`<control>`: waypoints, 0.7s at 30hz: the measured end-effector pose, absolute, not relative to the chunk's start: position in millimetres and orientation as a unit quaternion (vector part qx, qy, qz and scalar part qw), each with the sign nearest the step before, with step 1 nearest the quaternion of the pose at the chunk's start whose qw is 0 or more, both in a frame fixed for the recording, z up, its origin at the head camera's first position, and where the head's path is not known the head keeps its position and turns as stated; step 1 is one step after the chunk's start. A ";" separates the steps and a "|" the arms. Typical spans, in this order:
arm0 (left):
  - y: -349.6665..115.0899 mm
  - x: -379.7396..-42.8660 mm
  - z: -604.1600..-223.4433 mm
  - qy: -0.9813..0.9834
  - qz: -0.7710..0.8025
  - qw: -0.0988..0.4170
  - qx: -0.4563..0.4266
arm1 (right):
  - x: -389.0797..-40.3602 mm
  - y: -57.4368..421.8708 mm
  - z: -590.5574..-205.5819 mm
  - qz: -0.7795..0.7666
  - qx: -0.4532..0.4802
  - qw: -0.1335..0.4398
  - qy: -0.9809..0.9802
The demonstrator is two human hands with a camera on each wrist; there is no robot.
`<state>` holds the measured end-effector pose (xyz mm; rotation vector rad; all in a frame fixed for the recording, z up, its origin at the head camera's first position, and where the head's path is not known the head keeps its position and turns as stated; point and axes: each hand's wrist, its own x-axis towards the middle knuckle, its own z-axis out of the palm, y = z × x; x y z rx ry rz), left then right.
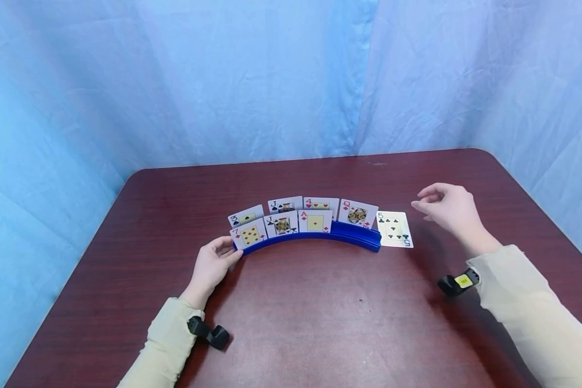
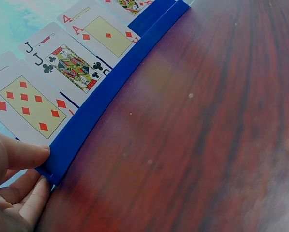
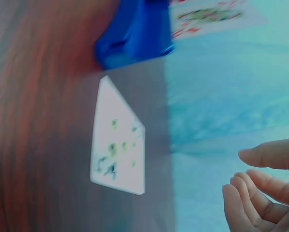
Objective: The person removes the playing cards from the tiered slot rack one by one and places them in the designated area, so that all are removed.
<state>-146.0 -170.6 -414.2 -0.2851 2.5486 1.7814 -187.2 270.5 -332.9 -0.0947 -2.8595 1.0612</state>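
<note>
A curved blue card holder (image 1: 356,235) carries two rows of upright playing cards. Its front row has the seven of diamonds (image 1: 249,235), jack of clubs (image 1: 281,225) and ace of diamonds (image 1: 315,221). Behind them stand the three of spades (image 1: 246,216), jack of spades (image 1: 285,205), four of hearts (image 1: 322,204) and a red queen (image 1: 358,214). My left hand (image 1: 212,265) pinches the holder's left end, thumb in front. Face up on the table lies the five of clubs (image 1: 394,229), by the holder's right end. My right hand (image 1: 452,211) hovers right of that card, fingers relaxed, holding nothing.
The dark red-brown table (image 1: 291,312) has rounded far corners. Pale blue curtains (image 1: 252,81) hang behind it and along both sides. A black wrist camera (image 1: 208,333) sits on the left wrist, another wrist camera (image 1: 458,283) on the right.
</note>
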 end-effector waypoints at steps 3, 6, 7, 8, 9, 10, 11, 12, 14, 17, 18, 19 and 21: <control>-170.7 -145.6 -414.2 0.816 0.570 0.010 -0.092 | -180.4 268.7 -322.4 0.365 -0.028 0.059 -0.929; -170.8 -145.2 -413.9 0.816 0.570 0.012 -0.095 | -173.1 264.5 -314.3 0.386 -0.020 0.070 -0.920; -170.7 -145.1 -413.7 0.816 0.570 0.012 -0.095 | -170.5 262.4 -311.9 0.394 -0.016 0.075 -0.916; -170.8 -145.0 -413.7 0.816 0.570 0.013 -0.096 | -167.7 259.9 -309.7 0.401 -0.012 0.079 -0.913; -170.7 -144.8 -413.5 0.816 0.570 0.013 -0.097 | -164.9 257.1 -307.5 0.407 -0.007 0.083 -0.910; -170.7 -144.8 -413.4 0.816 0.570 0.013 -0.097 | -162.1 254.2 -305.7 0.412 -0.001 0.087 -0.907; -170.8 -144.9 -413.7 0.816 0.570 0.013 -0.097 | -159.2 250.9 -303.9 0.418 0.005 0.091 -0.904; -170.8 -145.1 -413.8 0.816 0.570 0.014 -0.097 | -156.4 247.5 -302.6 0.424 0.011 0.094 -0.901; -171.0 -145.4 -414.2 0.815 0.571 0.013 -0.096 | -151.3 240.1 -300.4 0.430 0.024 0.099 -0.897; -171.2 -145.9 -414.7 0.815 0.571 0.011 -0.094 | -145.6 229.1 -299.3 0.422 0.042 0.108 -0.899; -171.2 -146.1 -414.7 0.815 0.571 0.010 -0.093 | -144.2 225.5 -299.5 0.417 0.048 0.110 -0.901; -171.3 -146.3 -414.8 0.815 0.571 0.010 -0.092 | -143.0 221.9 -299.9 0.412 0.053 0.112 -0.903; -171.3 -146.6 -414.8 0.816 0.571 0.008 -0.091 | -141.4 214.8 -301.6 0.403 0.062 0.114 -0.906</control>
